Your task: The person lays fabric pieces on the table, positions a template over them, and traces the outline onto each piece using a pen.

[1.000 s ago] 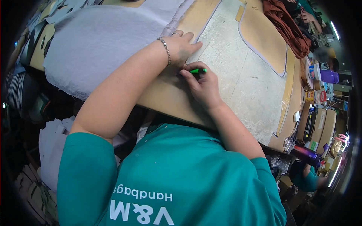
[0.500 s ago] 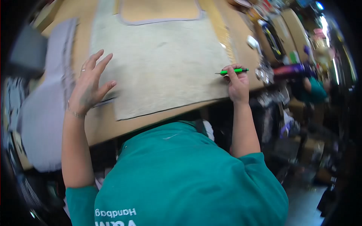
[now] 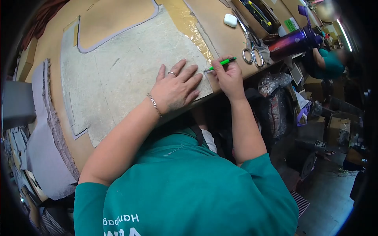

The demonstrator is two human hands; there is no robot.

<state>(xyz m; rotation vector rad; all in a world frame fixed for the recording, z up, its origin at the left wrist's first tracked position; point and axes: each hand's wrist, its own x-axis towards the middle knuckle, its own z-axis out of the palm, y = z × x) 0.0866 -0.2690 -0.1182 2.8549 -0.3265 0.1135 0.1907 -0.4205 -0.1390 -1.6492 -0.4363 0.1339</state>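
A large pale grey pattern sheet (image 3: 118, 86), worn and scuffed, lies on the tan table, with yellow-brown tape (image 3: 181, 19) along its right side. Lilac material (image 3: 114, 36) shows at the edge of its cut-out. My left hand (image 3: 177, 86) rests flat on the sheet near its front right corner, fingers spread. Pinched in my right hand (image 3: 229, 78) is a green pen (image 3: 222, 63). Its tip is at the sheet's right edge, just beyond my left fingertips; whether it touches cannot be made out.
Scissors (image 3: 252, 51), a white earbud case (image 3: 230, 20) and a purple bottle (image 3: 291, 44) lie on the right. An open box (image 3: 256, 17) holds a yellow-black tool. Stacked lilac fabric pieces (image 3: 51, 157) overhang the left edge. Another person (image 3: 330, 63) is far right.
My left hand has come down from above the sheet's left side to lie flat at its right. The pen has moved to the sheet's right edge. The view has turned rightward.
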